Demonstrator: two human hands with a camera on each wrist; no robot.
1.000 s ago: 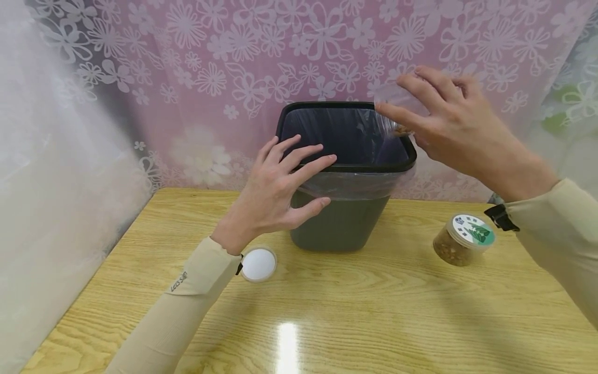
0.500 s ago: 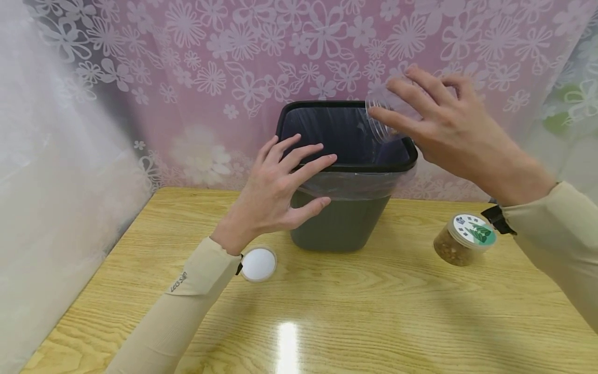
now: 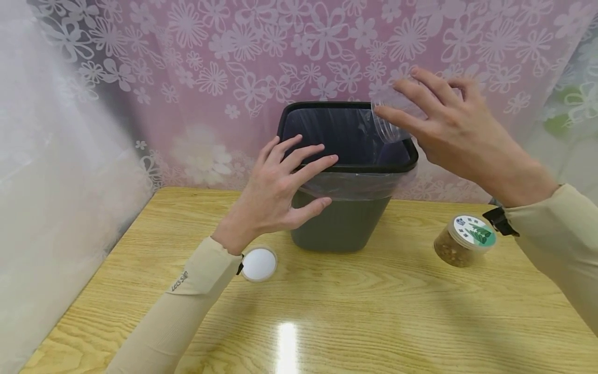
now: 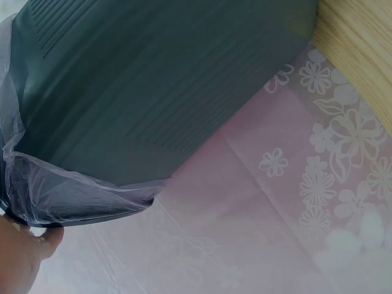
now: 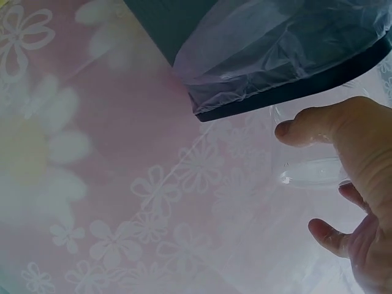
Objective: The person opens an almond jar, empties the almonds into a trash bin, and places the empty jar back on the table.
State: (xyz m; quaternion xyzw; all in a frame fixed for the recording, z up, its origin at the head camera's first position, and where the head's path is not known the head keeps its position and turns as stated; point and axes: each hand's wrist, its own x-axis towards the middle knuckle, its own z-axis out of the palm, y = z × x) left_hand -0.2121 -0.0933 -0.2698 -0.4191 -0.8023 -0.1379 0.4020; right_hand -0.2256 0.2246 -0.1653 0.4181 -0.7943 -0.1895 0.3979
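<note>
by the look of it, nearly done with tipping out a clear jar (image 3: pixel 389 131): held tilted over the right side of the bin (image 3: pixel 331 223), with its mouth angled inward and no contents visible through its wall. left over, perhaps: 1 lidded jar (image 3: pixel 452 249), standing closed on the table (image 3: pixel 355 317) to the right with brown bits inside, and 1 round white lid (image 3: pixel 259 264) lying near the left sleeve (image 3: pixel 201 270), not on any jar. reaching in from the right with the right hand (image 3: pixel 450 117), back upward, with fingers curled round the clear jar. reaching in from the left with the left hand (image 3: pixel 275 189), with fingers straight and spread apart at the bin's near left rim, thumb held out in front.
</note>
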